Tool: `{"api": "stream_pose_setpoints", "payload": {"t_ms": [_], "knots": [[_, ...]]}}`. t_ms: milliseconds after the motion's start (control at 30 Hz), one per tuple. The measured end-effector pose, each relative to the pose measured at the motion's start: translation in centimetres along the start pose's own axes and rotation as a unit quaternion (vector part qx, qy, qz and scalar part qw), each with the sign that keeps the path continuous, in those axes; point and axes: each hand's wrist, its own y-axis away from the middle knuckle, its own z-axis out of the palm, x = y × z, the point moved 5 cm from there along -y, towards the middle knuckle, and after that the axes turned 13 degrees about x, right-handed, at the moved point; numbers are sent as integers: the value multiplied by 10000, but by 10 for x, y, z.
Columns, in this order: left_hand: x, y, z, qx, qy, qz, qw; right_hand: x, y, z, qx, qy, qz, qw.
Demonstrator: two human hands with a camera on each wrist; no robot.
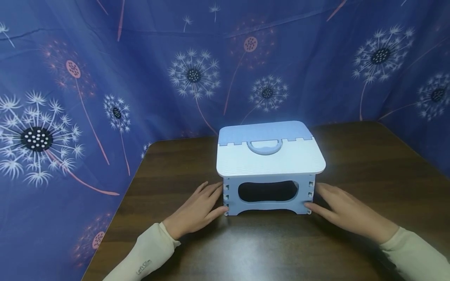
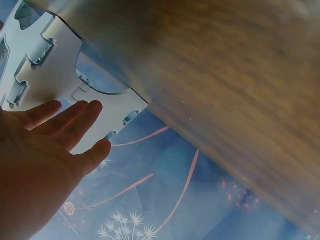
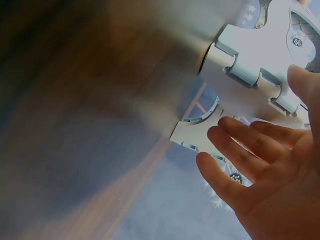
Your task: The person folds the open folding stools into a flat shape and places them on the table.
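Note:
A folding step stool [image 1: 270, 164] stands unfolded and upright on the table, with a white and light-blue top and pale blue legs. A blue carry handle [image 1: 265, 147] sits in the middle of its top. On the stool's left side, my left hand [image 1: 198, 208] has its thumb at the front corner and fingers extended along the side panel. My right hand [image 1: 342, 208] mirrors this on the right side, its thumb tip against the front corner. Both wrist views show spread fingers beside the hinged side panels [image 2: 55, 70]; firm contact there cannot be told.
The dark brown wooden table [image 1: 168, 168] extends around the stool on all sides. Behind and to the left hangs a blue cloth [image 1: 147, 70] printed with dandelions, meeting the table's far edge.

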Motion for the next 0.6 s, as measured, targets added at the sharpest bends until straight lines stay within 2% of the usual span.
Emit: {"api": "stream_pose_setpoints", "payload": {"t_ms": [367,433,600], "knots": [[8,-1,-1,-49,-90,95,9999,-7,-3,2,126,-138,-205,9996],[10,-2,-1,-21,82,109,9999,-7,-4,3,83,-204,-137,9997],[15,-4,-1,87,848,43,9964,-6,-5,6,-73,-521,106,9986]]}}
